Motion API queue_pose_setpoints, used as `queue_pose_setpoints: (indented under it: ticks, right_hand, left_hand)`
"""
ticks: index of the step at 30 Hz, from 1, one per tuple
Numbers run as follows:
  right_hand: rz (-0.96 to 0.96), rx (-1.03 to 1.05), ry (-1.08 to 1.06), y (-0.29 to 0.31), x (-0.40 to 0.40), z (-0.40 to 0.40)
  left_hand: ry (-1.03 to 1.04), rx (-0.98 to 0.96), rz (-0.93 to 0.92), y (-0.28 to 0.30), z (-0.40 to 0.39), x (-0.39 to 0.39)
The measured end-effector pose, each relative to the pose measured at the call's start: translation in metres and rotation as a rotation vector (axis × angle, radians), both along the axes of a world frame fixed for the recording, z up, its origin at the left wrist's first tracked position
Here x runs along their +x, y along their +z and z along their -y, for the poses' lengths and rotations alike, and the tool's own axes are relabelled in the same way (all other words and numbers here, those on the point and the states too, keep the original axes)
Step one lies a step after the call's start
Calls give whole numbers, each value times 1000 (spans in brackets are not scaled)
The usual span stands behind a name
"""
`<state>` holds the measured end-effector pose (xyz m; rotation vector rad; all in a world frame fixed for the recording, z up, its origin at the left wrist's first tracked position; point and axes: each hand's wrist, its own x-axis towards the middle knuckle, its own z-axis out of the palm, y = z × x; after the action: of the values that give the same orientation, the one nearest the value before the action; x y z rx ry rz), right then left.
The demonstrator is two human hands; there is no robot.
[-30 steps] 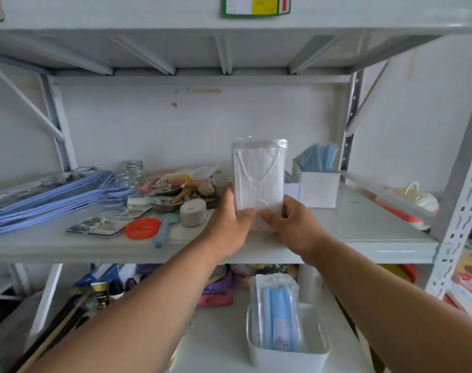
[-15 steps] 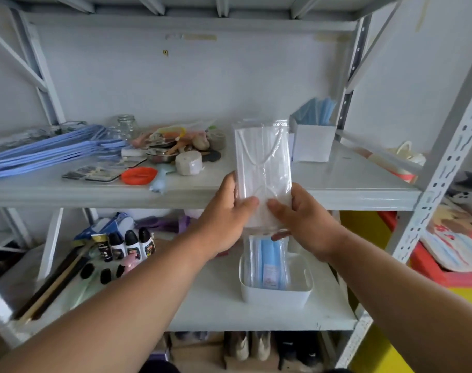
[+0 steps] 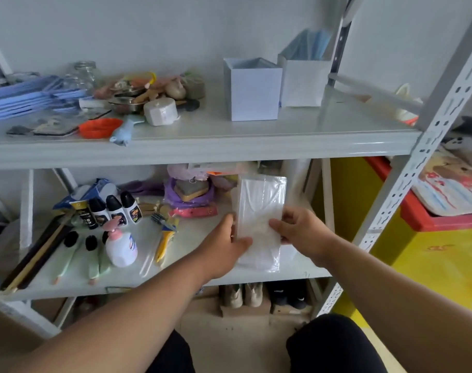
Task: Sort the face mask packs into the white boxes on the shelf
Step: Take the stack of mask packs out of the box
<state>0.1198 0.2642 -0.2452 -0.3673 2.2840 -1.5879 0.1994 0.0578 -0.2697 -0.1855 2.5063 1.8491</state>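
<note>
A clear pack of white face masks (image 3: 260, 211) stands upright in front of the lower shelf, held from both sides. My left hand (image 3: 225, 246) grips its lower left edge and my right hand (image 3: 300, 230) pinches its lower right edge. The pack hides the white bin seen earlier on the lower shelf; only a white bit shows below it. Two white boxes sit on the upper shelf: the nearer box (image 3: 252, 88) looks empty, and the farther box (image 3: 303, 82) holds blue masks (image 3: 311, 44).
Clutter fills the upper shelf's left half: blue folders (image 3: 27, 96), a glass jar (image 3: 81, 75), an orange lid (image 3: 100, 127). The lower shelf (image 3: 175, 279) carries small bottles (image 3: 113, 210), a pump bottle (image 3: 121, 247) and brushes. A perforated grey post (image 3: 417, 157) rises at right.
The view has tilted down. Both hands carried the white mask pack from above the upper shelf down to the lower shelf level, where it now covers the bin with the blue pack.
</note>
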Motion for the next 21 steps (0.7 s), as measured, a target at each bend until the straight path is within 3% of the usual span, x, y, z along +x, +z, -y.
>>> queue_pose_setpoints:
  ticks: [11, 21]
  right_hand:
    - [0, 32, -122, -59, -73, -3]
    - [-87, 79, -158, -87, -163, 25]
  left_hand:
    - [97, -150, 13, -46, 12, -84]
    - [167, -261, -92, -73, 37, -183]
